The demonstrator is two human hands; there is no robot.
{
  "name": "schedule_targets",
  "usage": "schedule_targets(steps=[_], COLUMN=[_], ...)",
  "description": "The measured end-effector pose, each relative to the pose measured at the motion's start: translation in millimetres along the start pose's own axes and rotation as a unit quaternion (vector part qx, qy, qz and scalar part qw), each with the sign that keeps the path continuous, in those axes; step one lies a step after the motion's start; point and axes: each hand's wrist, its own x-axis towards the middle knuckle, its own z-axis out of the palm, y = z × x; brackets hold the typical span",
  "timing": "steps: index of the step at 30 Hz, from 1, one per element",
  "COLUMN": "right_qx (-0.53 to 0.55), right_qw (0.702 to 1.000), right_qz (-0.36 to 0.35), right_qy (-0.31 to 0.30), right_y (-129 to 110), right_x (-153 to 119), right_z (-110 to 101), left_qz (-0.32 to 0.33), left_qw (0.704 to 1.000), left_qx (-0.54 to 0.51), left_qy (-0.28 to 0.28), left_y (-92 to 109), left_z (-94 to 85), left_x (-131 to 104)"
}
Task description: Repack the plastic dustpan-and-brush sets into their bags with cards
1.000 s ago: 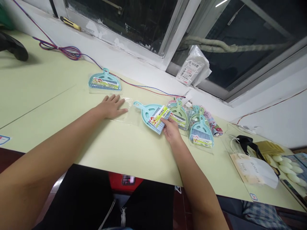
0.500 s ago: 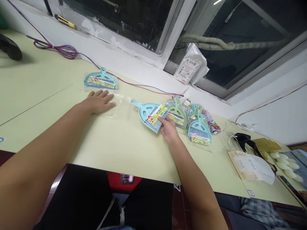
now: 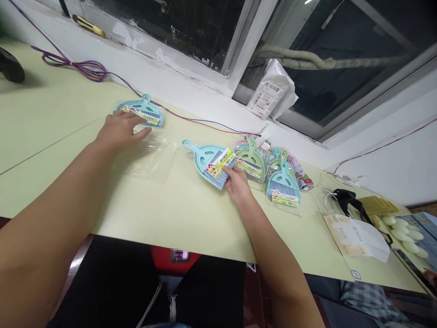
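The blue dustpan-and-brush set point(image 3: 205, 160) sits in the grip of the right hand point(image 3: 238, 183), which is closed on its wide end: the thumb presses on the printed card point(image 3: 221, 163) over the bristles, the other fingers are mostly hidden, and the handle points away to the left. Whether the set touches the bench point(image 3: 164, 218) beneath, I cannot tell. The left hand's grip point(image 3: 119, 130) is apart, thumb clear of the fingers and nothing visibly held. It is well to the left of that set, over the upper left of a flat clear bag point(image 3: 150, 159), its fingers overlapping the lower left of a packaged blue set point(image 3: 145, 109); contact there is unclear. Just beyond the right hand is a packaged green set point(image 3: 252, 159), with another packaged blue one point(image 3: 283, 184) farther right.

Half a second ago the left hand lay lower across the bag, short of the packaged set; now more of the bag shows. The right hand's hold is much the same.
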Motion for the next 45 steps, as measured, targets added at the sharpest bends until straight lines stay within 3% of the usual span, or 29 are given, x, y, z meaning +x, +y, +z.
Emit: schedule_targets(steps=[1,3,4,7,9,14,22,27,32,34,36,39,42,45], right_qx=[0.003,0.006,0.007,0.01,0.008,-0.019,-0.034,-0.06,-0.111,-0.096,-0.097,-0.221,-0.402,-0.536], right_qw=[1.0,1.0,1.0,1.0,1.0,0.998,0.999,0.998,0.992,0.995,0.994,0.957,0.868,0.773], right_qz=[-0.001,-0.002,-0.003,-0.007,-0.008,0.014,0.014,0.009,0.054,0.038,-0.02,-0.171,-0.283,-0.275], right_qy=[-0.003,-0.012,-0.017,-0.024,-0.027,-0.053,-0.025,0.021,-0.019,0.002,0.055,0.077,-0.062,-0.201], right_y=[0,1,1,3,4,7,4,1,11,15,16,14,16,23], right_x=[-1,-5,-7,-13,-16,-18,-11,-6,7,13,14,1,-20,-28], right_z=[2,6,8,14,17,20,12,6,13,15,13,9,11,20], left_qz=[-0.002,0.0,-0.011,-0.091,-0.133,-0.171,-0.204,-0.224,-0.26,-0.264,-0.26,-0.264,-0.275,-0.272], left_qw=[0.999,0.983,0.959,0.843,0.808,0.769,0.773,0.784,0.766,0.755,0.746,0.739,0.74,0.738], left_qx=[-0.046,-0.183,-0.281,-0.502,-0.546,-0.597,-0.592,-0.578,-0.586,-0.596,-0.608,-0.613,-0.608,-0.611], left_qy=[0.023,0.0,-0.042,-0.169,-0.177,-0.152,-0.105,-0.026,0.05,0.067,0.082,0.089,0.09,0.092], left_y=[16,51,69,109,120,111,98,79,66,64,64,65,65,64], left_z=[-2.6,-2.7,-0.3,13.0,22.7,36.6,33.1,31.1,33.2,33.0,31.7,28.9,27.5,28.5], left_x=[-2,-7,-10,-18,-19,-13,-6,4,10,11,11,12,12,12])
